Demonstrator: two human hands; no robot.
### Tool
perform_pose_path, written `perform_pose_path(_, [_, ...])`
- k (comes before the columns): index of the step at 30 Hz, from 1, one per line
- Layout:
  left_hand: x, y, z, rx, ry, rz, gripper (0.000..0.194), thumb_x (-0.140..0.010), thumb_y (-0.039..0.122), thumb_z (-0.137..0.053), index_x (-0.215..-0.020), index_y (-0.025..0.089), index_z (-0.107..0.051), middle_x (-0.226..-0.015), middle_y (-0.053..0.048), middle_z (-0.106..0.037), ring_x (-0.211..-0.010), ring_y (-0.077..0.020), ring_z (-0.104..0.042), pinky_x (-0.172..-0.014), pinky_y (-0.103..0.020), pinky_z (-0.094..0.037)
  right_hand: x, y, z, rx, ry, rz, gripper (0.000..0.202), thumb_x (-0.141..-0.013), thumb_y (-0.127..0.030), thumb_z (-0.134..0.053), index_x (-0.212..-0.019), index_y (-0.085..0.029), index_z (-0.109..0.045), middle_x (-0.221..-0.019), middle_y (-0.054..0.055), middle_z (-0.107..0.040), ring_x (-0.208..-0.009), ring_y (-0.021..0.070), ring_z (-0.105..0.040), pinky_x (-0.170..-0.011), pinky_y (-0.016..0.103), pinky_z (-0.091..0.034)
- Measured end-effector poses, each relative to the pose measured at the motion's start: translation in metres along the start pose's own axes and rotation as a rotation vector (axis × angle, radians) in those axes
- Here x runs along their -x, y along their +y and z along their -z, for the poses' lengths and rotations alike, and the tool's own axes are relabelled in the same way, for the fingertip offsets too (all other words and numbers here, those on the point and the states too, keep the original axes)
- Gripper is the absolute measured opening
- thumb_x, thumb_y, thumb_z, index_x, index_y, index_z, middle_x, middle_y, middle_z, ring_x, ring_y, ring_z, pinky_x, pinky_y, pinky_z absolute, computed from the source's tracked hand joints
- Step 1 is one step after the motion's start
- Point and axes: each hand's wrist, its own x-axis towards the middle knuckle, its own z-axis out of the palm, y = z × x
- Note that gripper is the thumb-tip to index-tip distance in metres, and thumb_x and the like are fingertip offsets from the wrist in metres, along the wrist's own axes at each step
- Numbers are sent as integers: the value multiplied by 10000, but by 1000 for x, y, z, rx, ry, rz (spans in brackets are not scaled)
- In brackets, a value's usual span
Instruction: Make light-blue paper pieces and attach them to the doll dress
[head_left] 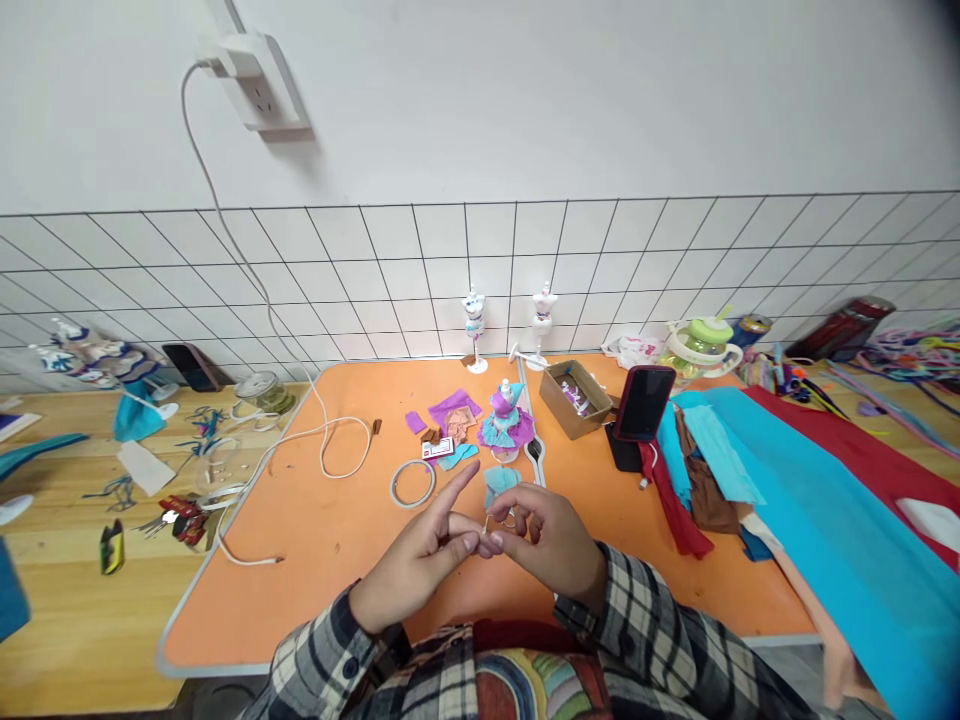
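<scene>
My left hand [431, 550] and my right hand [544, 530] meet low over the front of the orange table, fingertips touching. The left thumb presses against curled fingers while its index finger stretches upward. Pinched in my right hand's thumb and fingers is a thin pale strip [487, 522], curved and partly hidden. Whether the left fingers also grip it is unclear. Just beyond lies a light-blue piece of cloth [501, 482]. A roll of tape [412, 484] rests to the left. Behind stands a small mannequin in a blue and purple dress [506, 418].
Purple cloth scraps [452, 405] lie left of the dressed mannequin. Two small mannequins stand by the wall, one bare [543, 315]. A cardboard box [576, 400], a propped phone [643, 403] and blue fabric [810, 480] occupy the right. A white cable [324, 450] crosses the left side.
</scene>
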Motion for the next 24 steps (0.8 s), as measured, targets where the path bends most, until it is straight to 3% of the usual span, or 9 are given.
perform_pose_path(4, [-1, -4, 0, -177, 34, -23, 772, -894, 271, -551, -1501, 220, -76, -847, -53, -675, -833, -174, -646, -830, -314, -470, 1, -1, -2, -23, -15, -14, 254, -726, -172, -643, -974, -221, -628, -837, -9, -649, -568, 81, -511, -521, 197, -411])
perform_pose_path(8, [-4, -21, 6, -357, 89, -49, 812, -858, 219, -567, -1497, 245, -68, -896, -45, -666, -806, -156, -622, -797, -304, -486, 4, 6, 1, 3, 14, -25, 203, -739, -167, -616, -934, -215, -644, -803, -10, -651, -550, 82, -506, -530, 205, -415])
perform_pose_path(13, [-8, -58, 18, -758, 251, -141, 623, -857, 256, -535, -1432, 250, -295, -1171, -111, -592, -1054, -236, -554, -927, -435, -448, 23, 59, 14, 77, 154, -249, 152, -777, -277, -576, -858, -205, -683, -716, 4, -664, -527, 114, -522, -534, 243, -430])
perform_pose_path(15, [-10, -74, 18, -902, 230, -227, 451, -872, 271, -502, -1317, 222, -447, -1249, -130, -560, -1145, -268, -504, -986, -470, -402, 33, 87, 18, 111, 163, -328, 167, -775, -306, -569, -804, -200, -694, -700, 11, -671, -535, 128, -533, -537, 254, -430])
perform_pose_path(18, [-17, -96, 8, -1086, 87, -316, 268, -862, 232, -484, -1111, 204, -578, -1266, -110, -573, -1164, -279, -487, -997, -464, -375, 41, 118, 15, 149, 147, -409, 189, -762, -324, -570, -794, -197, -706, -699, 10, -670, -542, 132, -539, -548, 258, -429])
perform_pose_path(21, [-27, -116, -6, -1244, -1, -346, 252, -874, 279, -496, -1093, 215, -601, -1346, -82, -539, -1170, -289, -480, -953, -447, -375, 37, 134, 2, 156, 135, -448, 180, -757, -300, -570, -787, -184, -703, -688, 12, -672, -588, 139, -568, -569, 248, -442])
perform_pose_path(24, [-36, -134, -14, -1350, 3, -349, 351, -907, 370, -469, -1201, 203, -563, -1405, -103, -486, -1194, -282, -468, -930, -415, -371, 25, 142, -13, 174, 133, -480, 156, -766, -264, -568, -783, -173, -693, -683, 13, -675, -606, 136, -586, -581, 236, -442])
